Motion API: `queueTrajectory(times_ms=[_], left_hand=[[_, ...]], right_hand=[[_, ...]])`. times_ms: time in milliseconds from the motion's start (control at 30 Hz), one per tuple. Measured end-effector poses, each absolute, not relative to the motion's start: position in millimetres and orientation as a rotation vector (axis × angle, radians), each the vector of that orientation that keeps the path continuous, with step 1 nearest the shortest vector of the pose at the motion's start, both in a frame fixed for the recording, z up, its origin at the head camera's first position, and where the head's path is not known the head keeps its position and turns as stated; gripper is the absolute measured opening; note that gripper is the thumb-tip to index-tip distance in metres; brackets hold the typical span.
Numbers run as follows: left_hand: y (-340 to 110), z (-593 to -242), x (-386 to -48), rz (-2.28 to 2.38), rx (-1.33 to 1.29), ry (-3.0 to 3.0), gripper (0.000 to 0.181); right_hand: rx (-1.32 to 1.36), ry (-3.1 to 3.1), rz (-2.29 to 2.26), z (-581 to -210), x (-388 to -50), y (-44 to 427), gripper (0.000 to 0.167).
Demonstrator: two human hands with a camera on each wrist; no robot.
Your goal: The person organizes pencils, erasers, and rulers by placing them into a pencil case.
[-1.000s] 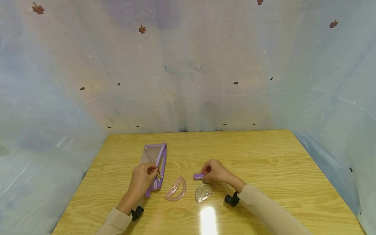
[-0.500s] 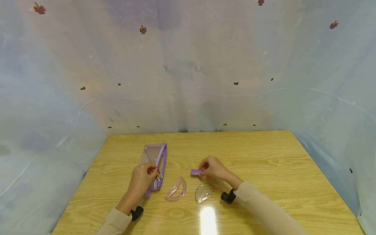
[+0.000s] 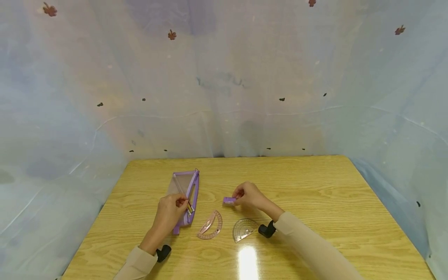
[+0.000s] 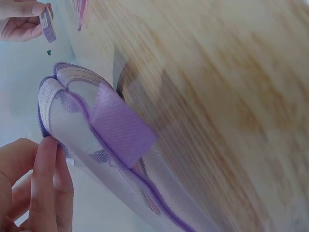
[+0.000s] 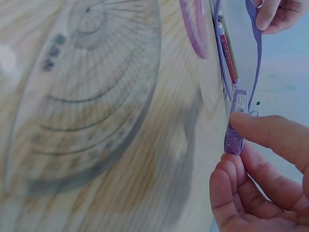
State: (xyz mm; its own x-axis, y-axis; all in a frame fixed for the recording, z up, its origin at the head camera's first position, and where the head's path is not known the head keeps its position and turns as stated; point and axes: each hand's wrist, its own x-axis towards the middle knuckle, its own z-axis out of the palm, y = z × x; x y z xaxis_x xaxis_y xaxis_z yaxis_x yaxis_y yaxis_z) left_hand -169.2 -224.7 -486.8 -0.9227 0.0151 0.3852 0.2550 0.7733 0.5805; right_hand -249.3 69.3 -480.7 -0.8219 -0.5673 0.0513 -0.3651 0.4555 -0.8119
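Compared with one second earlier, the right hand (image 3: pixel 249 194) had moved a little to the left and farther from the person, and it carried the small purple block (image 3: pixel 229 200) nearer to the pencil pouch (image 3: pixel 181 178). The left hand (image 3: pixel 169 212) had stayed at its place on the pouch, and the pink protractor (image 3: pixel 207 224) and the clear protractor (image 3: pixel 244 230) lay where they were before.

The right thumb and fingers were narrow, holding the block between their tips, above the table (image 3: pixel 297 186) and to the right of the pouch. The left fingers were also close together; they pinched the edge of the pouch, whose purple borders stood apart, with pencils (image 5: pixel 227 50) visible between them.

The block was rectangular with flat sides, and it carried a white label with a barcode. The pouch was of thin, half-transparent mesh, bordered with purple tape, and its folded tab (image 4: pixel 123 126) had a finely ribbed weave. The clear protractor was a smooth half-disc with fine rays and curved lines; the pink one was similar, but with an open middle. The table had a yellowish wood grain and one bright reflection near its front.
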Motion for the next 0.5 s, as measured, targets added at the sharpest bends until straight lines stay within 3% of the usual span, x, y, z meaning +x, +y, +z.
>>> queueTrajectory(times_ms=[500], left_hand=[[-225,-487,-170,-0.91,-0.226,-2.597,0.006]], right_hand=[[-0.804,2.484,-1.287,-474,-252,58,0.013]])
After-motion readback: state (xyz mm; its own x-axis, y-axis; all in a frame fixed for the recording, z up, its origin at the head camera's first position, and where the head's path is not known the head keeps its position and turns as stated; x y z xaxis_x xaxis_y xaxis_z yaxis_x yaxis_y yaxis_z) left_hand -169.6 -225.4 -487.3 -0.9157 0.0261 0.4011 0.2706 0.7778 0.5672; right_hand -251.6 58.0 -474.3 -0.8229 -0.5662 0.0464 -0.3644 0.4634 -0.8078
